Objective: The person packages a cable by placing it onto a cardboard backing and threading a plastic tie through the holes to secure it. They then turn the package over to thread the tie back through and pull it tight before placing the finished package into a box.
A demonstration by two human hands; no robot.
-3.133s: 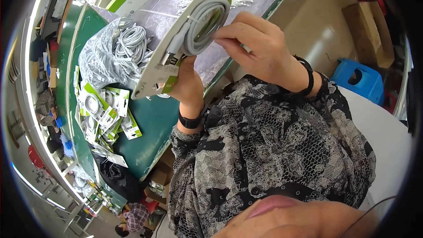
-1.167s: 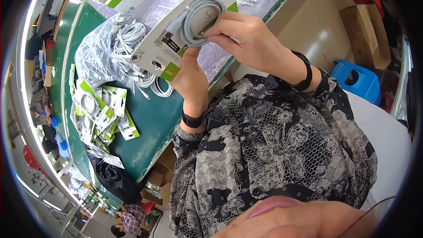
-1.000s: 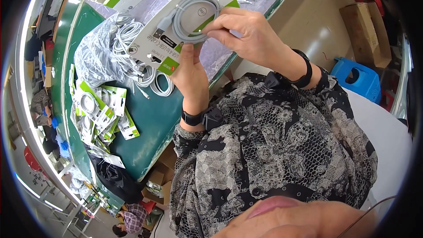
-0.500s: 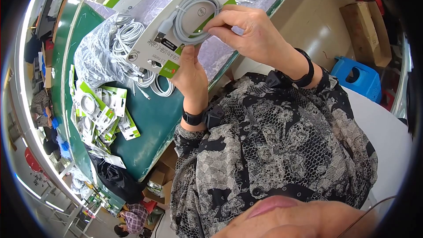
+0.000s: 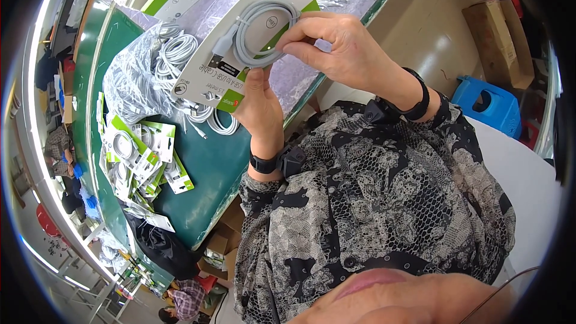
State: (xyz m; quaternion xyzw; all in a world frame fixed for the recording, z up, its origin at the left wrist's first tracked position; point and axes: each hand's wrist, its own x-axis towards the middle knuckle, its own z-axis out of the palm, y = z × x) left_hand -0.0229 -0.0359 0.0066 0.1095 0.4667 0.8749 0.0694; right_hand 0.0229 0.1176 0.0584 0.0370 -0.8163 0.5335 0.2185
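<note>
My left hand (image 5: 262, 107) is closed on the lower edge of a white and green retail card (image 5: 259, 31), its thumb on the printed front. The card is held up at a tilt above the table. On it lies a coiled light grey USB cable (image 5: 241, 41), its connector toward the card's left edge and a tie round the coil at upper left. My right hand (image 5: 336, 45) pinches the coil's right side between thumb and forefinger; the exact spot between the fingertips is hidden.
On the green table (image 5: 198, 156), a clear plastic bag (image 5: 129, 78) of coiled cables lies beyond a pile of carded cables (image 5: 129, 159). A black bag (image 5: 157, 243) hangs near the table's corner. A blue stool (image 5: 487, 108) and a cardboard box (image 5: 493, 45) stand at right.
The card has shifted slightly up and left and turned a little. My right fingers stay at the coil's right side, and the left hand keeps its hold.
</note>
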